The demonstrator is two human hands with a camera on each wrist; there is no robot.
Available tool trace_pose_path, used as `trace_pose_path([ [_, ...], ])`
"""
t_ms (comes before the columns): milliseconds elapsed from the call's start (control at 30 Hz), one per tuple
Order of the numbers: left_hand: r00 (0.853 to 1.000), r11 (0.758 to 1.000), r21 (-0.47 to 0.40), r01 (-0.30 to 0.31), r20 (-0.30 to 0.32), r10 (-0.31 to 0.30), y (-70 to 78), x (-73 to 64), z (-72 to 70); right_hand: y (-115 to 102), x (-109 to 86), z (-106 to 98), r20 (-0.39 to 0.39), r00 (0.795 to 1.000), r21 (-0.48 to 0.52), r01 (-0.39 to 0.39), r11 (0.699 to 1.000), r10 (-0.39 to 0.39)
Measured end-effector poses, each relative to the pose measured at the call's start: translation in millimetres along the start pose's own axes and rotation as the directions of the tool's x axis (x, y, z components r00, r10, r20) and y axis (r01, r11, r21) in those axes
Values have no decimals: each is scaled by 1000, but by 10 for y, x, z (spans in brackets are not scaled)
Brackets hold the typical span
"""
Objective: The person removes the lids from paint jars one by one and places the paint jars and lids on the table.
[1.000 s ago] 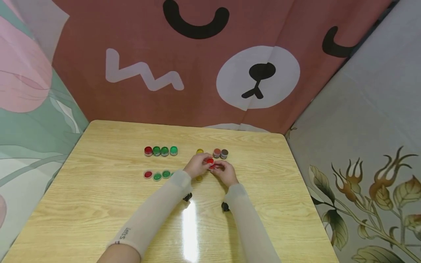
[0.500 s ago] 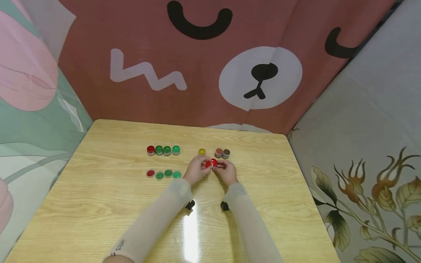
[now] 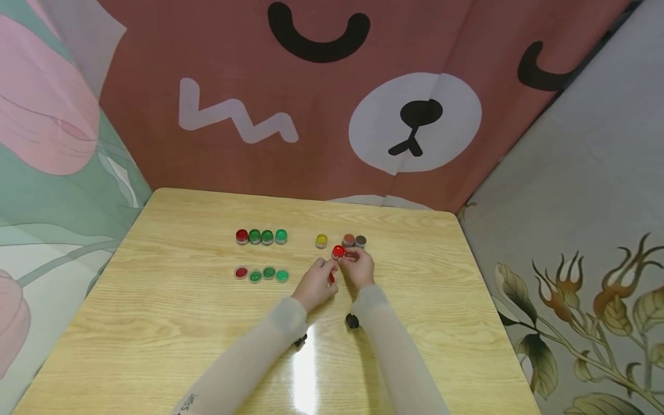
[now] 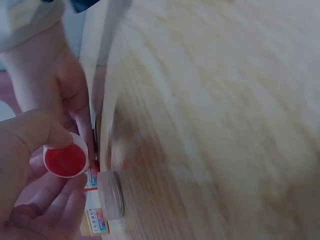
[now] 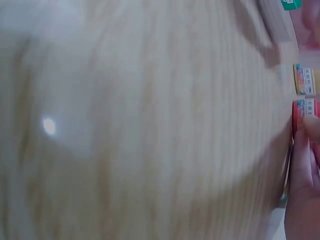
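Observation:
My right hand (image 3: 359, 268) holds a small red paint jar (image 3: 338, 252) by its side, between the yellow jar (image 3: 321, 240) and the orange-brown jar (image 3: 349, 240). The right wrist view shows the fingers of that hand against the labelled red jar (image 5: 306, 110). Nearer the front, my left hand (image 3: 315, 285) pinches a red-coated round lid (image 3: 331, 278). The left wrist view shows this lid (image 4: 66, 161) tilted, red inside a pale rim, under the thumb. Lid and jar are apart.
To the left, a back row has a dark red jar (image 3: 242, 236) and several green ones. In front of them lie a dark red lid (image 3: 241, 272) and several green lids (image 3: 268, 272). A grey-brown jar (image 3: 360, 241) stands at the right. Patterned cloth hangs behind the wooden table (image 3: 425, 323).
The red lid has come away from the red jar. My left hand has drawn it toward the front, while my right hand has moved the jar slightly back. The yellow jar is now uncovered.

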State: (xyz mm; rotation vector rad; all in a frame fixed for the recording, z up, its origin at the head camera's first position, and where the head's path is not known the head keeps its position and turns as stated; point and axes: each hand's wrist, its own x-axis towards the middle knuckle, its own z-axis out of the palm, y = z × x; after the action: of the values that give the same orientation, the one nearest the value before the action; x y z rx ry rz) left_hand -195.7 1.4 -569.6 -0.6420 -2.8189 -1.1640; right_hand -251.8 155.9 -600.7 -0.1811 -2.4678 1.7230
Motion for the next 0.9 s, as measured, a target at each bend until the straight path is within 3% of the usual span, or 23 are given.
trace_pose_path([
  [200,997,990,119,-82,23,80,21,-14,22,-60,15,67,-60,997,11,-48,999,48],
  [367,992,950,286,-128,47,120,20,1,48,-110,32,109,-107,987,20,-122,992,123],
  [500,993,937,334,-103,89,78,12,14,50,-148,46,144,-129,979,17,-158,987,159],
  [667,986,912,405,-61,167,-8,17,22,36,-171,58,181,-167,976,1,-143,990,141],
  [900,982,901,428,-62,187,-21,17,30,47,-217,78,222,-183,974,-36,-145,989,136],
])
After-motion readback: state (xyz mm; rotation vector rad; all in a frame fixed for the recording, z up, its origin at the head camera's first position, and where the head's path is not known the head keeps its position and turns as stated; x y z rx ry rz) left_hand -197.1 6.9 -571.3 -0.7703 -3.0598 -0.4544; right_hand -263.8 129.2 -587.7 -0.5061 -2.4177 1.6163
